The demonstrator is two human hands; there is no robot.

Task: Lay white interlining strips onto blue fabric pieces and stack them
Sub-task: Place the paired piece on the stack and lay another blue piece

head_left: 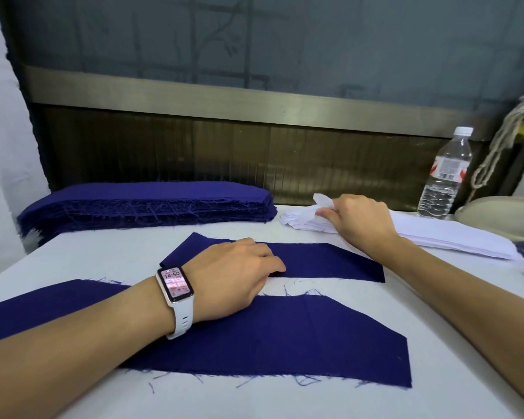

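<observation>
Both hands are down on the work. The left hand rests on the far blue piece, thumb along its near edge. Its fingertips are hidden, so I cannot tell whether it pinches the cloth or only presses it. The right hand pinches the lifted end of the top white strip.

White table fills the lower frame, backed by a dark wood-panelled wall with a dull metal band and a grey-blue patterned panel above. At upper left sits a thick blue fabric stack, frayed along its edge. Lowest in frame, the near blue piece lies flat under the left forearm, with a band of table between the 2 pieces. The white interlining stack runs from centre to right under the right hand, just beyond the far blue piece. A clear water bottle stands upright at far right. A white-strapped watch on the left wrist reads 14:50.
</observation>
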